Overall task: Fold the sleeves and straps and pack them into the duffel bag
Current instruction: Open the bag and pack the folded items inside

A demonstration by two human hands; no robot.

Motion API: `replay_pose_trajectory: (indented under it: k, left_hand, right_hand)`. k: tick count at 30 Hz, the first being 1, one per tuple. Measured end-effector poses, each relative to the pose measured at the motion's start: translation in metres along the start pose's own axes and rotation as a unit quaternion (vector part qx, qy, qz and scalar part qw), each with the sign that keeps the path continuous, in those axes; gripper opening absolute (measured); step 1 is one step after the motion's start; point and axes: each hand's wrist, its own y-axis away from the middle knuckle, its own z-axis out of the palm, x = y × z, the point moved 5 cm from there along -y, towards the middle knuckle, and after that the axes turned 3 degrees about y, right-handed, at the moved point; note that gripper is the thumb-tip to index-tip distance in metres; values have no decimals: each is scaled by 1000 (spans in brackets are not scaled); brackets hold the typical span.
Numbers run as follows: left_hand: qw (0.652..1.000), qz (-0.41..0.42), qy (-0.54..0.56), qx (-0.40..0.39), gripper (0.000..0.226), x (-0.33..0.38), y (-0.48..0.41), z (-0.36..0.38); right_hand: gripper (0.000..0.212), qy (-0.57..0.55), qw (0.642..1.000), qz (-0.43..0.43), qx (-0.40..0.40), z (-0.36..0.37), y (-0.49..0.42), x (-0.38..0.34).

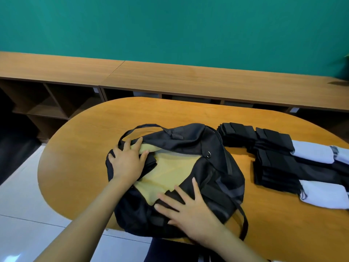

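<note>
A black duffel bag [213, 173] lies open on the wooden table, its yellow lining [170, 167] showing. My left hand [128, 161] rests flat with spread fingers on the bag's left end, over a dark folded piece inside the opening. On the near black flap, my right hand [187, 208] lies flat, fingers spread. To the right of the bag lie stacks of folded black pieces [273, 159], with white folded sleeves [321, 197] at their right.
The oval wooden table [90, 148] ends close to my body and curves away on the left above white floor tiles. Beyond the table runs a long wooden shelf unit [170, 76] under a green wall. A bag strap [244, 222] loops over the near table edge.
</note>
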Motion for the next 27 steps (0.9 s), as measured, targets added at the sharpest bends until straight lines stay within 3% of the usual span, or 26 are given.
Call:
replay_pose_trajectory:
  k: [3,6,9,12,15,16,18,23,27]
  left_hand:
    - [999,-38,37,9,66,5,4,0]
    - [999,-24,25,8,96,11,11,4]
    - [1000,-9,-8,11,110,15,16,9]
    - [999,-26,7,24,105,21,17,11]
    - [998,-50,27,31,100,30,15,14]
    - [998,-52,28,31,100,32,13,15]
    - [998,-53,23,32,99,35,11,16]
    - [998,-42,20,33,107,32,8,18]
    - [999,-40,5,36,106,32,7,19]
  right_hand:
    - [48,16,999,1,37,-4,5,24]
    - [48,1,998,21,51,-10,8,32]
    - [56,-10,997,50,49,-12,6,37]
    - [72,-33,997,64,39,-14,5,50]
    - [39,-56,993,87,65,-26,3,55]
    - [39,-84,988,103,75,-31,1,56]
    - [61,-145,978,123,91,-33,-2,53]
    - [64,-89,991,46,87,-11,11,20]
    - [63,-72,993,34,83,-5,15,17]
